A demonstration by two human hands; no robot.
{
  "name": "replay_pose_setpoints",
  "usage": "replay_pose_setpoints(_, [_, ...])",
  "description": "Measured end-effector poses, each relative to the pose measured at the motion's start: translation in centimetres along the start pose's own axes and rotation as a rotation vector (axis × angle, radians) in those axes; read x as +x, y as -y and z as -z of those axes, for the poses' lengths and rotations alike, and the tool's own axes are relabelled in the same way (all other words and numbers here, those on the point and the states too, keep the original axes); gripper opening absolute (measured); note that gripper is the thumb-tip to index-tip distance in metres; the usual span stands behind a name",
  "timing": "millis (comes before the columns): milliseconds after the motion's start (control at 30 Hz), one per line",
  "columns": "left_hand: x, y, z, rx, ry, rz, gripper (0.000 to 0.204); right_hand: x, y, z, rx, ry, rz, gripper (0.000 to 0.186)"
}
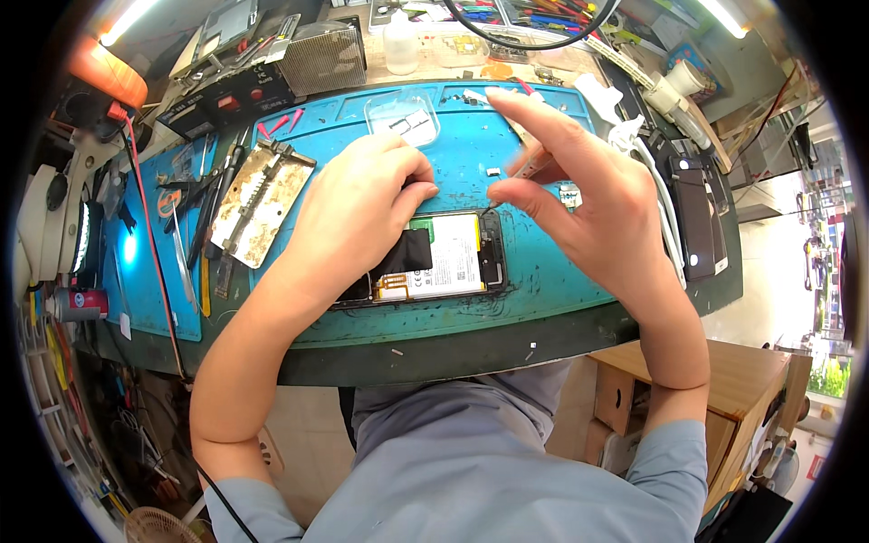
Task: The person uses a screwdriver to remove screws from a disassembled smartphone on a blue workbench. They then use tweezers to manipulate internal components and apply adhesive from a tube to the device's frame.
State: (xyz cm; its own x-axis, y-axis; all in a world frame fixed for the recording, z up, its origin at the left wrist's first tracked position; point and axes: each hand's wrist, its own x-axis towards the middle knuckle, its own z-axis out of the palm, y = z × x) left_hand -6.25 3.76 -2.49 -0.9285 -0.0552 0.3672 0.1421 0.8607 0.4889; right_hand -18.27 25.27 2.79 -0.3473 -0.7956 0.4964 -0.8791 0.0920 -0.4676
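Observation:
An opened smartphone [454, 258] lies on the blue work mat [552, 290], its white-labelled battery and green board exposed. A black flap [405, 252] and a gold-coloured flex cable [393, 282] lie over its left part. My left hand [362, 195] is above the phone's left end, thumb and forefinger closed together; whatever is between them is hidden. My right hand [593, 185] hovers over the phone's far right corner, forefinger stretched out and thumb bent. Something blurred shows between its fingers, and a thin dark tip beneath the thumb reaches toward that corner.
Left of my arm lies a metal holding fixture [262, 201], beside tweezers [184, 262] and dark-handled tools. Beyond my hands stand a clear plastic tray [401, 116] and a white bottle [399, 43]. Dark phones [695, 217] lie at the right, near a white cable.

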Motion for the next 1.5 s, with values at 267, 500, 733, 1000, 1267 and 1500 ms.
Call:
replay_pose_setpoints(267, [0.2,-0.7,0.7,-0.137,-0.034,0.087,0.010,0.4,0.2,0.0,0.043,0.024,-0.019,0.057])
replay_pose_setpoints(500, [0.6,-1.3,1.7,-0.265,-0.102,0.141,0.015,0.2,0.4,0.2,0.045,0.068,-0.074,0.060])
replay_pose_setpoints(733, [0.6,-1.7,1.8,-0.344,-0.092,0.169,0.022,0.1,0.1,-0.1,-0.015,0.034,-0.022,0.063])
replay_pose_setpoints(1000, [0.5,-1.8,1.5,-0.402,-0.049,0.089,0.027,0.2,0.1,0.4,0.242,-0.015,-0.115,0.060])
replay_pose_setpoints(1267, [0.2,-2.4,0.7,-0.448,0.022,0.061,0.029,-0.4,0.1,0.0,0.290,-0.141,-0.073,0.063])
replay_pose_setpoints(1500, [0.1,-2.6,0.8,-0.483,0.005,0.059,0.031,-0.5,-0.1,-0.1,0.395,-0.129,-0.084,0.061])
